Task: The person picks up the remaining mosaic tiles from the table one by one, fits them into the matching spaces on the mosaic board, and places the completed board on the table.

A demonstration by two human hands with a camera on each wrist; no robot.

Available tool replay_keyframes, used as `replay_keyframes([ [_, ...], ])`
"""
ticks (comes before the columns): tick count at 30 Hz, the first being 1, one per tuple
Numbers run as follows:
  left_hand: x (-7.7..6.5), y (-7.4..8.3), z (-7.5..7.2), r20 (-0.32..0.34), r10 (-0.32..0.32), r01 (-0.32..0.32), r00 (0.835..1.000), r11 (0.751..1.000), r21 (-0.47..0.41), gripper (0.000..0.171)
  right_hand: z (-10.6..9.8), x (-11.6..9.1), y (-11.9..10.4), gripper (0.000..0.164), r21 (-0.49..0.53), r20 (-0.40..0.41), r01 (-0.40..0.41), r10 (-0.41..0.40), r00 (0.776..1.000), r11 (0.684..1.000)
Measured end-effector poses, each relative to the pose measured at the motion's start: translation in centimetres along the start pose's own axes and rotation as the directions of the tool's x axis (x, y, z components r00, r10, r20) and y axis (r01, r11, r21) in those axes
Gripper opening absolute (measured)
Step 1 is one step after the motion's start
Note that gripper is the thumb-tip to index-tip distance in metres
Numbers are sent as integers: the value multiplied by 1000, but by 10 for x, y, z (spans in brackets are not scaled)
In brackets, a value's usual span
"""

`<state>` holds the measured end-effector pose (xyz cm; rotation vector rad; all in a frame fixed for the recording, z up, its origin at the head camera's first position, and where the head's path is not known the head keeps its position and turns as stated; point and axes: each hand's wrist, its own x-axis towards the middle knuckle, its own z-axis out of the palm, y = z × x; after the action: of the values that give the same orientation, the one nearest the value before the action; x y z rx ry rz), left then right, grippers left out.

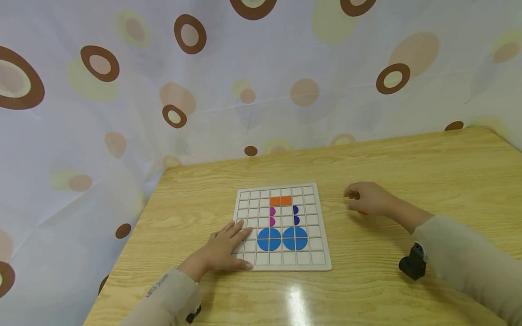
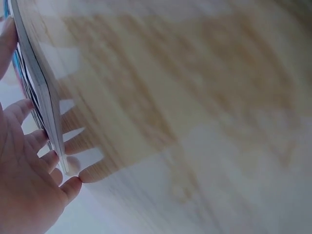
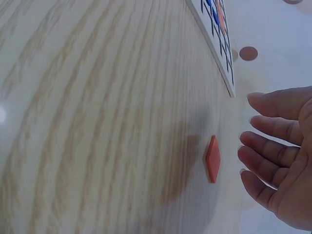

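Note:
A white grid board (image 1: 303, 259) lies on the wooden table. Two orange squares (image 1: 281, 200) sit side by side near its top. Magenta half-circles (image 1: 272, 216) and dark blue half-circles (image 1: 296, 215) stand in two columns below, and blue quarter pieces (image 1: 269, 239) make up two discs. My left hand (image 1: 226, 246) rests, fingers spread, on the board's lower left edge. Right of the board, my right hand (image 1: 372, 198) hovers with loosely bent fingers, holding nothing. Just under it an orange-red flat tile (image 3: 213, 159) lies on the table, mostly hidden by the hand in the head view.
The wooden table (image 1: 408, 167) extends right and toward the back. A pale curtain (image 1: 261, 122) with brown and yellow spots hangs behind it and along the left. A bright light reflection shows on the tabletop near the front. Dark wrist cameras (image 1: 413, 261) sit at the sleeves.

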<state>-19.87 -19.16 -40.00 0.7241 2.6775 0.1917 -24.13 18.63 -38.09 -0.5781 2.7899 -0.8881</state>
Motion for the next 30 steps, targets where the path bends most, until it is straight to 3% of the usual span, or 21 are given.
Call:
replay_keyframes([
  [20,2,1,0,-11,31,-31,999,1000,4,87,-7,-10,25,40,-9,13,-69,69,998,998],
  [30,0,-3,3,-12,29,-29,1000,1000,-5,87,3,-6,20,21,-52,8,-91,92,996,994],
])
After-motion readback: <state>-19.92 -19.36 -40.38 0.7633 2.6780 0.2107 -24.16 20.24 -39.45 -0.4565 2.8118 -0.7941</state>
